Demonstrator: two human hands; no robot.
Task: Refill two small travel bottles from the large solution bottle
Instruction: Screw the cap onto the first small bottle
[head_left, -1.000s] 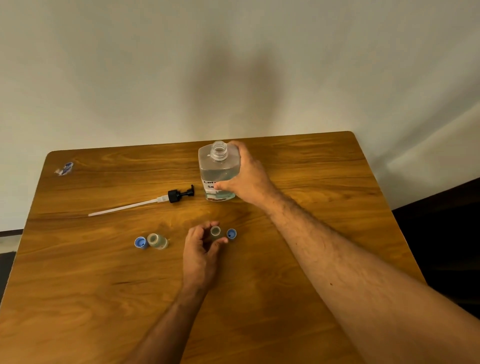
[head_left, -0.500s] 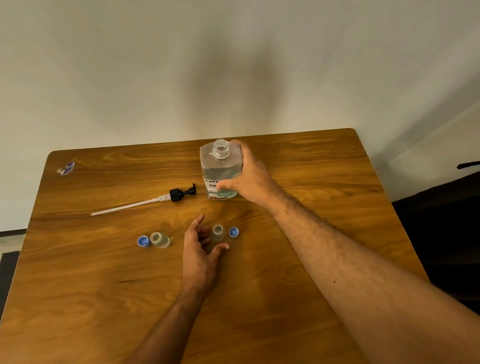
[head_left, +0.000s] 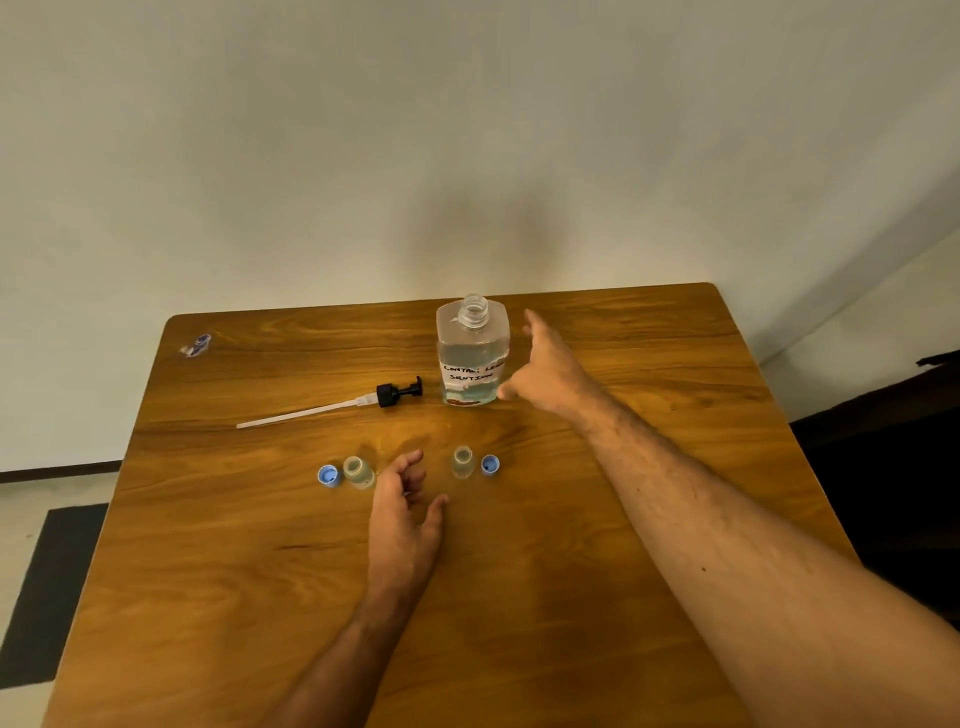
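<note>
The large clear solution bottle (head_left: 471, 358) stands upright and uncapped at the back middle of the wooden table (head_left: 649, 364). My right hand (head_left: 545, 371) is just right of it, fingers spread, thumb near the bottle's base, holding nothing. Two small open travel bottles stand nearer me: one at the left (head_left: 358, 472), one at the right (head_left: 462, 460). A blue cap (head_left: 328, 475) lies left of the left bottle, another blue cap (head_left: 490, 464) right of the right bottle. My left hand (head_left: 405, 512) rests between the small bottles, fingers loosely bent, empty.
The black pump head with its long white tube (head_left: 332, 408) lies left of the large bottle. A small crumpled wrapper (head_left: 196, 345) sits near the back left corner. A pale wall rises behind the table; a dark mat (head_left: 52, 592) lies on the floor at left.
My right hand has let go of the large bottle and opened beside it. My left hand has drawn away from the right small bottle toward the left.
</note>
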